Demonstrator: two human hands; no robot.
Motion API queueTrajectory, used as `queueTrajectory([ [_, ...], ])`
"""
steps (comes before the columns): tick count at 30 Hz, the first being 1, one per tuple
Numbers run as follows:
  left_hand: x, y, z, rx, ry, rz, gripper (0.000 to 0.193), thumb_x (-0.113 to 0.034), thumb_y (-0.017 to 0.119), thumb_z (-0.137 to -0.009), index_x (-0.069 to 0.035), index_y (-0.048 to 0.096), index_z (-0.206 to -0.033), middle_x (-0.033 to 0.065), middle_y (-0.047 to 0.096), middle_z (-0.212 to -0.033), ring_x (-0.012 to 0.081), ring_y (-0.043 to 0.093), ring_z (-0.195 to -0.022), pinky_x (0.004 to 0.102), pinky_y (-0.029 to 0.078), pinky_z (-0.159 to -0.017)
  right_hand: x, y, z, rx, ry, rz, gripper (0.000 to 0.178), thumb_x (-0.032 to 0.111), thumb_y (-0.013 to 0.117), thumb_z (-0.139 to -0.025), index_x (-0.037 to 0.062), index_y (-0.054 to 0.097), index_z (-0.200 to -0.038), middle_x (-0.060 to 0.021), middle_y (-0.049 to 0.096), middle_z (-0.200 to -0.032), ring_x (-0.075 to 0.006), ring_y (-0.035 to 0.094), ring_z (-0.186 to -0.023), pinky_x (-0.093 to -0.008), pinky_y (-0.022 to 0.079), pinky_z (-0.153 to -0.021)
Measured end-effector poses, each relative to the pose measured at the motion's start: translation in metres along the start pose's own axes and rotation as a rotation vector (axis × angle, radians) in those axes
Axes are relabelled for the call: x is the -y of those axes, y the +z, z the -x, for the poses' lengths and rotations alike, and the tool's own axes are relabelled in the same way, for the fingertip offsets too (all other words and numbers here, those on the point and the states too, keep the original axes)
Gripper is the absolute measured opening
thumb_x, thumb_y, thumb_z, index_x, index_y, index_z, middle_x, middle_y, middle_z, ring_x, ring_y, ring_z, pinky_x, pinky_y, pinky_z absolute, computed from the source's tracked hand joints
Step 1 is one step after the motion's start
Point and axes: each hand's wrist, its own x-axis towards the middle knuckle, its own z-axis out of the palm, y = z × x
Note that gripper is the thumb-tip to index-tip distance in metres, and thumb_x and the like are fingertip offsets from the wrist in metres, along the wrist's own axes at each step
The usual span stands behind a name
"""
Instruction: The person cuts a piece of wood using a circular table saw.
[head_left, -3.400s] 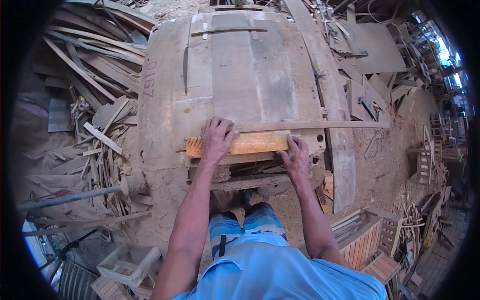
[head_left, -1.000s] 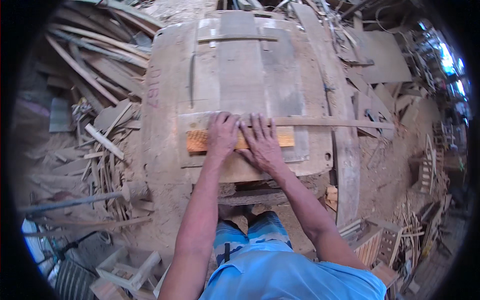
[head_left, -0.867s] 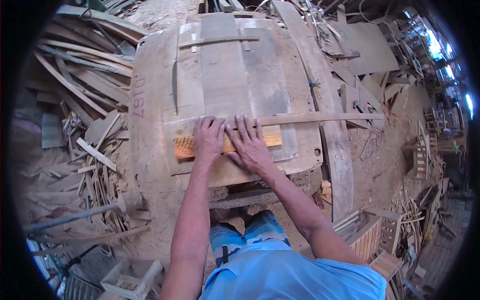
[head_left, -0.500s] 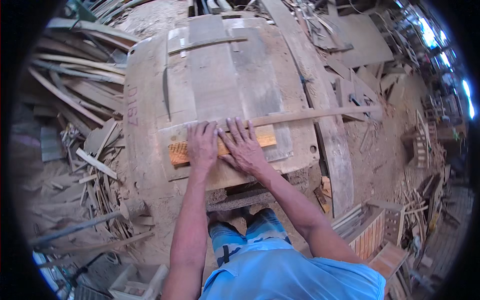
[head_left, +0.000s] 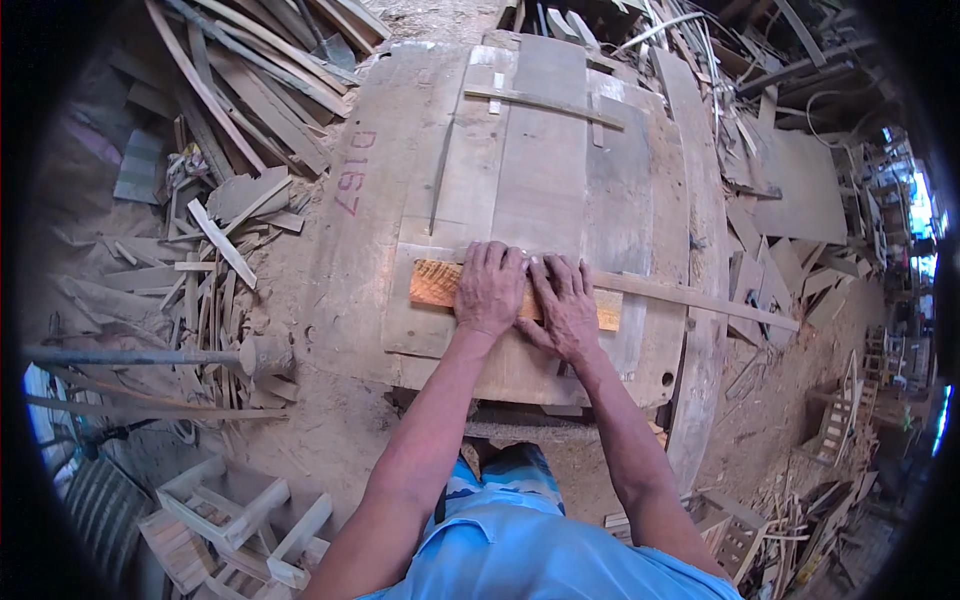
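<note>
An orange-brown wooden block (head_left: 433,284), with rough, dark-hatched grain at its left end, lies crosswise near the front of a worn wooden worktable (head_left: 360,270). My left hand (head_left: 490,287) is over the block left of its middle, fingers bent over the far edge and its thumb hidden. Just to the right, my right hand (head_left: 565,308) grips the same block, fingers bent over the far side and thumb along the near side. Behind the block, a long thin wooden strip (head_left: 700,298) runs out to the right past the table; its left end is hidden by my hands.
A thin batten (head_left: 550,108) lies across boards at the table's far part. Scrap wood (head_left: 265,80) is heaped at far left. A mallet-like wooden head on a pole (head_left: 265,357) stands left. Wooden frames (head_left: 240,515) sit at lower left, a slatted piece (head_left: 740,535) at lower right.
The view has turned, so the table and block appear farther right. Both hands stay on the block; the right hand's fingers are more bent and less stretched out than before.
</note>
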Motion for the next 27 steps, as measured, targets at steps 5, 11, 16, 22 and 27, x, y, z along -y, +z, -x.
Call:
queueTrajectory([
  [5,0.010,0.009,-0.020,-0.077,-0.005,-0.026,0.017,-0.024,0.064,-0.098,-0.007,0.061,-0.100,0.0146,0.058,-0.101,0.0346,0.057,-0.101,0.0480,0.048,-0.095,-0.011,-0.002,-0.023,-0.030,-0.071,-0.003,0.093,0.062,0.069,-0.086,0.0071,0.046,-0.158,-0.0195,0.043,-0.154,-0.0404,0.036,-0.148,-0.0610,0.019,-0.128],
  [11,0.016,0.016,-0.040,-0.068,-0.010,-0.025,0.016,-0.024,0.064,-0.097,-0.008,0.061,-0.099,0.0133,0.058,-0.100,0.0329,0.057,-0.101,0.0462,0.048,-0.096,-0.024,-0.001,-0.044,-0.043,-0.063,-0.016,0.093,0.060,0.069,-0.085,0.0057,0.046,-0.157,-0.0230,0.045,-0.154,-0.0439,0.039,-0.146,-0.0623,0.019,-0.127],
  [16,0.020,0.022,-0.056,-0.016,-0.025,-0.016,0.016,-0.024,0.065,-0.096,-0.009,0.061,-0.098,0.0124,0.058,-0.100,0.0317,0.058,-0.101,0.0457,0.048,-0.096,-0.033,0.000,-0.060,-0.057,-0.101,-0.020,0.092,0.063,0.067,-0.087,0.0053,0.047,-0.156,-0.0225,0.045,-0.152,-0.0437,0.037,-0.146,-0.0626,0.020,-0.127],
  [22,0.023,0.023,-0.065,-0.022,-0.027,-0.041,0.016,-0.024,0.065,-0.096,-0.009,0.061,-0.099,0.0120,0.058,-0.101,0.0312,0.058,-0.101,0.0446,0.049,-0.096,-0.037,-0.001,-0.067,-0.064,-0.105,-0.016,0.092,0.060,0.069,-0.086,0.0039,0.047,-0.155,-0.0227,0.045,-0.152,-0.0431,0.039,-0.146,-0.0620,0.021,-0.126],
  [27,0.024,0.023,-0.074,-0.076,-0.032,-0.046,0.016,-0.024,0.066,-0.095,-0.009,0.061,-0.098,0.0119,0.059,-0.101,0.0311,0.058,-0.101,0.0444,0.049,-0.095,-0.041,-0.002,-0.076,-0.065,-0.100,-0.005,0.092,0.062,0.068,-0.087,0.0053,0.047,-0.156,-0.0219,0.046,-0.151,-0.0415,0.040,-0.145,-0.0618,0.020,-0.127],
])
